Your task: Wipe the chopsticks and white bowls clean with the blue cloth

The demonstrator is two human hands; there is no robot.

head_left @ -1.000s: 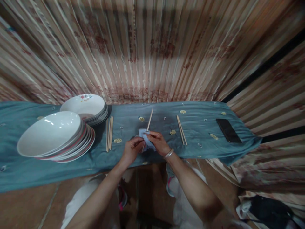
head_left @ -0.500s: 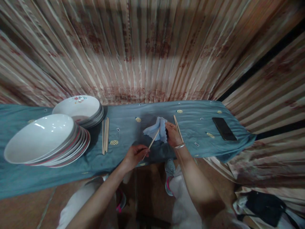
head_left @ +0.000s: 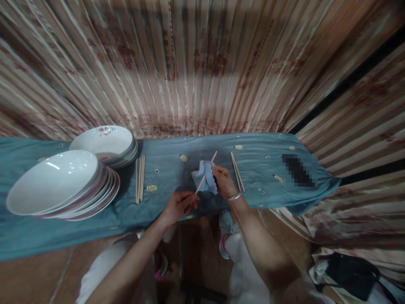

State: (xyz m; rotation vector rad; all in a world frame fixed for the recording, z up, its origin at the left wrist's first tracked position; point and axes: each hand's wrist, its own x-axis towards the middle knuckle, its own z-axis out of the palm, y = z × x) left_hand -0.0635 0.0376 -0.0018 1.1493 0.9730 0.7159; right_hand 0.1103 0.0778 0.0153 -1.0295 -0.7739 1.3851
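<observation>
My left hand (head_left: 181, 206) pinches the near end of a wooden chopstick (head_left: 200, 183), which slants away from me to the upper right. A light blue cloth (head_left: 207, 182) is gripped in my right hand (head_left: 223, 180), closed around the chopstick partway along. The chopstick's far tip sticks out beyond the cloth. Just right of my right hand, two more chopsticks (head_left: 236, 169) lie on the table. Several chopsticks (head_left: 140, 179) rest side by side to the left of my hands.
Stacked white bowls (head_left: 53, 181) stand at the table's left, with another stack (head_left: 106, 141) behind them. A dark, pixelated object (head_left: 298, 170) lies at the right end of the blue-green tablecloth (head_left: 171, 143). A pleated curtain (head_left: 196, 84) hangs behind the table.
My right hand and the cloth have slid a little left and down along the chopstick, so its far tip now shows. My left hand has hardly moved.
</observation>
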